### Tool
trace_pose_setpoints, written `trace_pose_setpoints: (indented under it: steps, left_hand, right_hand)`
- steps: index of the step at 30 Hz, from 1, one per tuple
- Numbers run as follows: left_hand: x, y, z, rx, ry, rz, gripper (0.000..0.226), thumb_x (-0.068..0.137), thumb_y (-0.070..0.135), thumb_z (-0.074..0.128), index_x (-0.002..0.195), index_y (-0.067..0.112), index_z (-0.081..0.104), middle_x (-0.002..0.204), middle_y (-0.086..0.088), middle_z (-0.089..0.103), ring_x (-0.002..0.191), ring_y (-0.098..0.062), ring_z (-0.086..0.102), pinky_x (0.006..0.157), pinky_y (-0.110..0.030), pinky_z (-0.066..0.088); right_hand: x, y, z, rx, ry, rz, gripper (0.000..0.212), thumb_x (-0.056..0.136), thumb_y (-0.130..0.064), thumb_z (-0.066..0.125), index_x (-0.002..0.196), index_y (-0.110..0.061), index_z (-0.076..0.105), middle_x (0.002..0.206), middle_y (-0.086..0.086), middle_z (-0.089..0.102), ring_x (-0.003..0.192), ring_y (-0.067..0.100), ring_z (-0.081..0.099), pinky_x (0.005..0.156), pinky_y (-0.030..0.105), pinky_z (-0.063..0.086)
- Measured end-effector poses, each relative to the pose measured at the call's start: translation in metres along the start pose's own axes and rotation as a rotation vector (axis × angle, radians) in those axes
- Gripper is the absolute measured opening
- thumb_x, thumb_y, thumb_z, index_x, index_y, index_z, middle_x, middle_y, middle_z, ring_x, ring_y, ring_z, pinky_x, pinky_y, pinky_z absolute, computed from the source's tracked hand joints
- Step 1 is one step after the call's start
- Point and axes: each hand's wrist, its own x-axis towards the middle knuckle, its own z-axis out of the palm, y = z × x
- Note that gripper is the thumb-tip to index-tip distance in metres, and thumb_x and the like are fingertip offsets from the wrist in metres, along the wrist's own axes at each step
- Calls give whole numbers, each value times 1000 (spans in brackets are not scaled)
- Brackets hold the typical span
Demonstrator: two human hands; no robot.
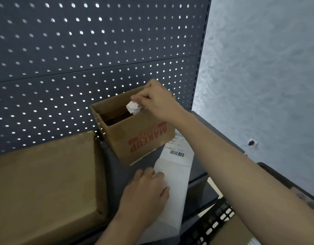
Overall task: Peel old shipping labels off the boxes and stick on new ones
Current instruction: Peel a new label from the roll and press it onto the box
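Right hand [158, 101]: centre of the frame, fingertips pinching a crumpled white wad [134, 107]
Crumpled white wad: held just above the mouth of the open carton [135, 135], at its right rim
Open carton: brown, red MAKEUP print on its near side, standing against the pegboard [82, 50]
Left hand [145, 190]: lower centre, fingers relaxed, resting flat on the label sheet [175, 174], gripping nothing
Label sheet: long white strip with a barcode, running from beside the open carton toward the bottom edge
Closed carton [45, 183]: large, lower left, just beside the left hand

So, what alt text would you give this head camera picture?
A person's right hand holds a crumpled white paper wad over an open cardboard box marked MAKEUP. Their left hand rests on a white label sheet beside a closed brown box, before a pegboard.
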Motion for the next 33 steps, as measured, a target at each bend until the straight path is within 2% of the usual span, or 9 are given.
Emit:
trace_pose_setpoints:
  steps: [3, 7, 10, 13, 19, 22, 25, 28, 33]
  left_hand:
    - [2, 1, 9, -13, -98, -17, 60, 93, 63, 38, 145, 36, 26, 151, 5, 18, 140, -23, 15, 113, -41, 29]
    - [0, -1, 17, -54, -114, -30, 72, 89, 65, 45, 150, 39, 16, 156, 9, 10, 144, -22, 6, 118, -42, 18]
    - [0, -5, 22, -143, -62, -52, 77, 89, 57, 54, 151, 38, 14, 152, 12, 17, 140, -18, 10, 117, -38, 20]
    - [1, -9, 25, -194, 14, -35, 73, 91, 51, 57, 151, 37, 19, 150, 14, 23, 135, -16, 16, 114, -31, 23]
    - [-1, -15, 24, -287, 141, -24, 56, 93, 40, 57, 145, 38, 35, 147, 17, 32, 128, -13, 28, 110, -34, 31]
    - [-3, -16, 21, -350, 204, -4, 51, 94, 37, 57, 143, 36, 41, 145, 16, 38, 127, -12, 31, 107, -34, 32]
    - [-5, -17, 19, -508, 234, 25, 50, 93, 28, 61, 141, 32, 46, 142, 14, 41, 127, -7, 36, 103, -14, 32]
    - [-9, -16, 15, -620, 222, 22, 55, 90, 22, 66, 140, 33, 46, 138, 18, 41, 112, 7, 37, 79, 11, 21]
    - [-20, -15, 15, -787, 197, -31, 75, 82, 18, 75, 142, 43, 38, 127, 26, 34, 107, 13, 32, 73, 15, 18]
  right_hand:
    - [1, 6, 4, -45, -35, -20, 39, 102, -40, 44, 69, -26, 59, 82, -14, 48, 87, 10, 49, 98, 50, 38]
    - [-3, 11, 7, 59, 48, -66, 30, 94, -35, 61, 118, -18, 65, 85, -9, 67, 88, 12, 63, 90, 43, 49]
    - [-5, 12, 5, 138, 148, -71, 21, 87, -33, 71, 85, -12, 71, 81, -2, 65, 75, 9, 60, 77, 32, 51]
    - [-3, 15, 6, 69, 160, -81, 32, 93, -33, 63, 72, -9, 70, 92, 2, 61, 84, 11, 57, 79, 25, 45]
    - [-1, 18, 8, -73, 168, -50, 13, 96, -16, 59, 95, -8, 69, 91, -1, 69, 90, 14, 65, 88, 35, 51]
    - [-4, 18, 8, -89, 286, -46, 7, 88, -7, 67, 93, -9, 70, 84, -5, 69, 77, 5, 61, 77, 23, 51]
    - [-6, 17, 8, -144, 338, -29, 5, 83, -12, 74, 88, -11, 75, 91, -7, 51, 79, -1, 47, 72, 6, 41]
    - [-4, 15, 7, -154, 344, -10, 9, 80, -17, 79, 88, -13, 77, 89, -8, 45, 77, -2, 43, 71, 1, 36]
    - [-6, 9, 5, -94, 323, 49, 17, 81, -25, 77, 95, -14, 79, 86, -6, 42, 78, 1, 42, 70, 2, 34]
